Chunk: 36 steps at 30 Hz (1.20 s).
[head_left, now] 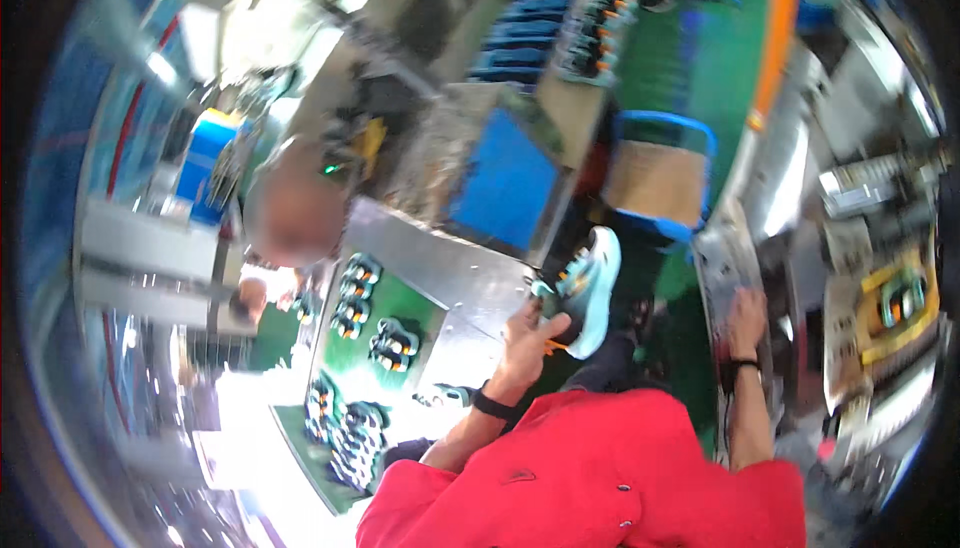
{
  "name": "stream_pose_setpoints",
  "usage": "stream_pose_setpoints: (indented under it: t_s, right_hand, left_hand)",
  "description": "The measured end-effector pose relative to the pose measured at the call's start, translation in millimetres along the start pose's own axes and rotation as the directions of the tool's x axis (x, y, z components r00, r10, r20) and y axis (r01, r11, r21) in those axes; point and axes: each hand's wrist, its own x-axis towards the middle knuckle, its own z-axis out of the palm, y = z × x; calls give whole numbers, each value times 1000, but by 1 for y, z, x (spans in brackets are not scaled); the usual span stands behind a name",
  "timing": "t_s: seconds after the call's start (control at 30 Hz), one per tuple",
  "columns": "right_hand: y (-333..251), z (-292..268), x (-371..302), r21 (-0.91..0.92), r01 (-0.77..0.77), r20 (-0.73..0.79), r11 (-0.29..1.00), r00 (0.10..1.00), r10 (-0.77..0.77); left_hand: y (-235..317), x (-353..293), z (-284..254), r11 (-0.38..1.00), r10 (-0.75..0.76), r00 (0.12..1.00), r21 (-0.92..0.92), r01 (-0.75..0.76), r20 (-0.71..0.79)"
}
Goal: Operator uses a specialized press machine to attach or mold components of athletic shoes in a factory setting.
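My left hand (526,345) grips a sneaker (597,298) at its heel end. The sneaker has a pale mint sole, a darker upper and orange details, and it is held tilted with its toe pointing away from me. At the right, my right hand (746,320) rests on the metal edge (722,258) of a machine. Its fingers lie forward and hold nothing that I can see, though they are a little blurred. A dark band circles each wrist.
Left of me, a green-topped table (425,300) with metal edging carries several similar shoes (394,344). Another person (262,293) works beyond it. Ahead are a blue panel (507,180), a blue-framed cart (655,183) and a rack of shoes (598,36). A yellow tray (868,333) holds a shoe at right.
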Motion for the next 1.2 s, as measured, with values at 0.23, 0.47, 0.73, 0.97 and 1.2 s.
stream_pose_setpoints:
  t_s: [0.23, 0.47, 0.73, 0.97, 1.2]
  right_hand:
    - [-29, -21, 10, 84, -13, -95, 996, 995, 21]
    - [-282, -127, 186, 455, 553, -387, 698, 829, -404]
    - [-802, -107, 296, 231, 926, -127, 299, 334, -934]
    - [-1100, 55, 303, 24, 944, 131, 329, 323, -937]
    - [-1240, 171, 279, 52, 975, 199, 215, 201, -959]
  left_hand:
    - [-20, -31, -84, 961, -138, 932, -273, 44, -336]
    - [-59, 5, -237, 952, -195, 752, -306, -10, -629]
    - [-181, 93, -497, 999, 4, 398, -11, -37, -917]
    - [-188, 150, -543, 897, 5, 214, 98, 431, -977]
    - [-181, 154, -537, 937, 28, 96, 60, 344, -995]
